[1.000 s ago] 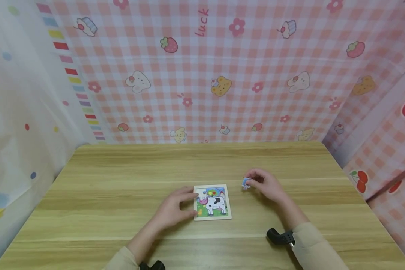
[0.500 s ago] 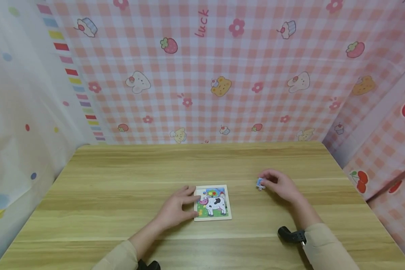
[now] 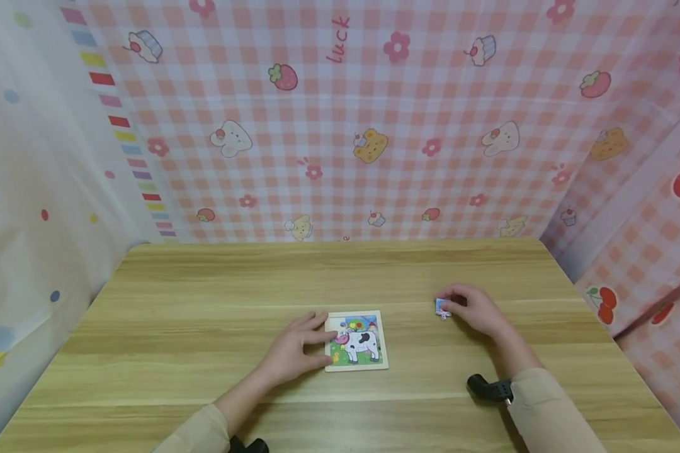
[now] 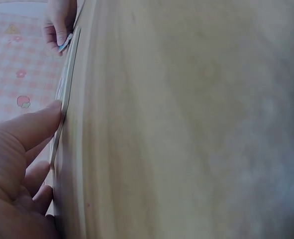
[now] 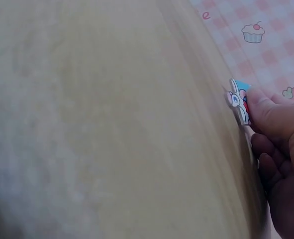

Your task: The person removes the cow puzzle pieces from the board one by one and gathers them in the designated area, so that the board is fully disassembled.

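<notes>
A small jigsaw puzzle with a cow picture (image 3: 364,345) lies flat in a pale wooden tray (image 3: 357,369) near the middle of the table. Bare pale backing shows toward its upper left corner. My left hand (image 3: 291,352) rests at the tray's left side, thumb and fingers spread, fingertips touching its edge. To the right of the tray, my right hand (image 3: 477,311) pinches a puzzle piece (image 3: 441,307) between thumb and fingers. Seen in the right wrist view, the piece (image 5: 240,102) is blue, white and red, held close to the tabletop; the thumb covers part of it.
The wood-grain table (image 3: 232,277) spreads out around both hands. A pink checked cloth (image 3: 328,189) hangs behind its far edge, with more cloth at both sides. A black wrist device (image 3: 490,389) sits at the right sleeve.
My right hand has moved to the right, away from the tray, carrying the puzzle piece, and has slowed over the last half second. My left hand stays at the tray's edge.
</notes>
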### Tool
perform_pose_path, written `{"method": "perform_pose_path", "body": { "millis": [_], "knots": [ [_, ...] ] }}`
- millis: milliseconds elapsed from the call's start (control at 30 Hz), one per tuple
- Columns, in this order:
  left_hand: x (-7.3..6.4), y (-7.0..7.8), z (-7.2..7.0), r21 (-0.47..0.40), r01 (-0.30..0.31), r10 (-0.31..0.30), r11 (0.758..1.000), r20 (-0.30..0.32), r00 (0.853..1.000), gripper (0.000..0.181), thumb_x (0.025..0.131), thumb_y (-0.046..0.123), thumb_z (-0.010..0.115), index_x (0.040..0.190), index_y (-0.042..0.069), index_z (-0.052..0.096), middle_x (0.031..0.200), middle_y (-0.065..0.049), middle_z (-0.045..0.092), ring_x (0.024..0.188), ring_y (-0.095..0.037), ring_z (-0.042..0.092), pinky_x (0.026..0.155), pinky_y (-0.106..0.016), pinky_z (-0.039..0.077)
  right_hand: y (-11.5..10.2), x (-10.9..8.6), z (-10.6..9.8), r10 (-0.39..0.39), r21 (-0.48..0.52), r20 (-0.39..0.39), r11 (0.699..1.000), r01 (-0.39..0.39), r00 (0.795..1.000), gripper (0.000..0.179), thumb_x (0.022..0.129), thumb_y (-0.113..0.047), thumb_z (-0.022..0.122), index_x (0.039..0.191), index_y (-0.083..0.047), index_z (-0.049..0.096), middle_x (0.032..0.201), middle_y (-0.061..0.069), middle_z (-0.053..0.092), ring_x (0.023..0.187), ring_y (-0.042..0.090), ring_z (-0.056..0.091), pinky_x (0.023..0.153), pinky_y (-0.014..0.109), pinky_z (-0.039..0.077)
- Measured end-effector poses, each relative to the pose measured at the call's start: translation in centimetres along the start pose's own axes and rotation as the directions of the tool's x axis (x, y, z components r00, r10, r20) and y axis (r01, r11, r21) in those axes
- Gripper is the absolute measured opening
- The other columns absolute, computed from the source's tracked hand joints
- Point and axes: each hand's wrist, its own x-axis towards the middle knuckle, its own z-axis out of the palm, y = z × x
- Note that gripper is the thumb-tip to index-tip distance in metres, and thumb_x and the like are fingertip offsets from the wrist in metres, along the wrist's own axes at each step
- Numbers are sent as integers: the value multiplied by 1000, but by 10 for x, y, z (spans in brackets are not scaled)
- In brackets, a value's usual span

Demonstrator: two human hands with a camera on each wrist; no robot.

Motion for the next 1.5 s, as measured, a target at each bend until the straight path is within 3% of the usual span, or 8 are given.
{"method": "perform_pose_path", "body": {
  "millis": [333, 667, 833, 1300, 1500],
  "knots": [
    [0, -1, 0, -3, -3, 3, 1000, 0, 1000, 46, 84, 19, 86, 126, 7, 74, 156, -19, 48, 148, -47, 34, 121, -66, 19, -3, 4, 0, -21, -54, 18, 998, 22, 1000, 12, 96, 1, 70, 106, 0, 76, 101, 11, 71, 88, 16, 59, 76, 29, 49],
    [0, -1, -1, 4, -2, 2, 1000, 14, 1000, 46, 85, 20, 86, 127, 7, 74, 156, -19, 47, 149, -47, 34, 121, -65, 18, -4, 10, 0, -74, -89, 11, 993, 75, 997, 11, 94, 3, 71, 104, 1, 76, 96, 10, 70, 86, 18, 60, 76, 33, 50],
    [0, 0, -2, 1, 0, 0, 1000, 18, 1000, 46, 85, 20, 85, 128, 7, 74, 157, -18, 46, 149, -46, 33, 121, -66, 17, 1, 10, 4, -63, -110, -7, 992, 62, 998, 12, 93, 2, 72, 103, -2, 77, 97, 8, 69, 90, 20, 59, 79, 34, 50],
    [0, -1, -1, 0, -7, 7, 1000, 19, 1000, 46, 85, 20, 85, 127, 7, 73, 157, -19, 46, 149, -47, 33, 121, -66, 18, -6, 2, 0, 47, -5, -60, 999, -48, 997, 19, 102, -10, 66, 117, -1, 74, 113, 15, 68, 96, 21, 58, 81, 30, 49],
    [0, -2, -1, 0, 1, -1, 1000, 18, 1000, 46, 86, 21, 85, 128, 8, 74, 157, -17, 46, 149, -46, 33, 121, -67, 18, -17, 4, 1, 17, -2, -68, 1000, -17, 998, 22, 100, -10, 69, 119, 2, 72, 112, 16, 70, 97, 24, 64, 83, 30, 54]
  ]
}}
